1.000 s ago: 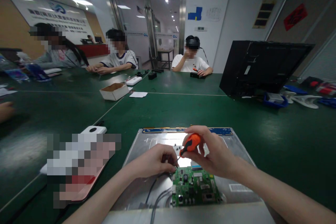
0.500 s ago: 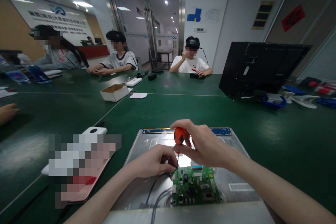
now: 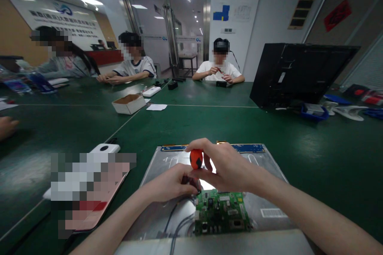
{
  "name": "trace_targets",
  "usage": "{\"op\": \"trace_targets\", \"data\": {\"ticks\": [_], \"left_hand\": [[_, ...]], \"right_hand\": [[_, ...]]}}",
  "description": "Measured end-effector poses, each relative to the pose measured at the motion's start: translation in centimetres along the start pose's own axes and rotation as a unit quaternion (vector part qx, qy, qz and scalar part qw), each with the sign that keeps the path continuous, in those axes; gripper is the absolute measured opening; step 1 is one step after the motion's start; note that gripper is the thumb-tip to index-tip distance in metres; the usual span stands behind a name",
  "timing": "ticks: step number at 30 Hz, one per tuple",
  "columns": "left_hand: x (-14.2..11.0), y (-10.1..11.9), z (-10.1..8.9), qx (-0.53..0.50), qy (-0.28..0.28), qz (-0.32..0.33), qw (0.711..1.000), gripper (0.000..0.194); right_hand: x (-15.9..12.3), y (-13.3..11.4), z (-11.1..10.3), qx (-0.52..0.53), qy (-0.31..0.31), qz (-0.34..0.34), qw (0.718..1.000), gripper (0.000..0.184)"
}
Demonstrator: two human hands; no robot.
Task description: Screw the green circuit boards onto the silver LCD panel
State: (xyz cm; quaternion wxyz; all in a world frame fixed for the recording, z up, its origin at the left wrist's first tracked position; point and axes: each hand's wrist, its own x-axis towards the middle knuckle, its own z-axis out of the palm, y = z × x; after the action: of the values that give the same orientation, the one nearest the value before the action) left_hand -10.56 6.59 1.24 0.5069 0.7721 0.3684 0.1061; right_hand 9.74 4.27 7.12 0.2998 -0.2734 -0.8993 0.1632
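Observation:
A silver metal panel lies on the green table in front of me, with a green circuit board on its near part. My right hand is wrapped round an orange-handled screwdriver, held upright, its tip pointing down at the board's top left corner. My left hand is closed in a pinch right beside the tip, at that same corner. What its fingers hold is too small to make out. Grey cables run from the board toward me.
A white device and a blurred flat object lie at my left. A black monitor back stands at the right rear. A cardboard box sits mid-table. Three people sit at the far side; another hand rests at the left edge.
My right hand has swung the screwdriver from a tilt to upright and moved it slightly left, over the board's corner. My left hand has stayed put.

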Motion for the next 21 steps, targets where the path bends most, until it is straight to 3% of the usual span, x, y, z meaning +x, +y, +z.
{"op": "trace_targets", "data": {"ticks": [21], "left_hand": [[-0.05,0.43,-0.01,-0.005,-0.008,0.013,1.0,0.005]], "right_hand": [[-0.18,-0.47,-0.52,-0.033,-0.008,-0.007,0.999,0.038]]}}
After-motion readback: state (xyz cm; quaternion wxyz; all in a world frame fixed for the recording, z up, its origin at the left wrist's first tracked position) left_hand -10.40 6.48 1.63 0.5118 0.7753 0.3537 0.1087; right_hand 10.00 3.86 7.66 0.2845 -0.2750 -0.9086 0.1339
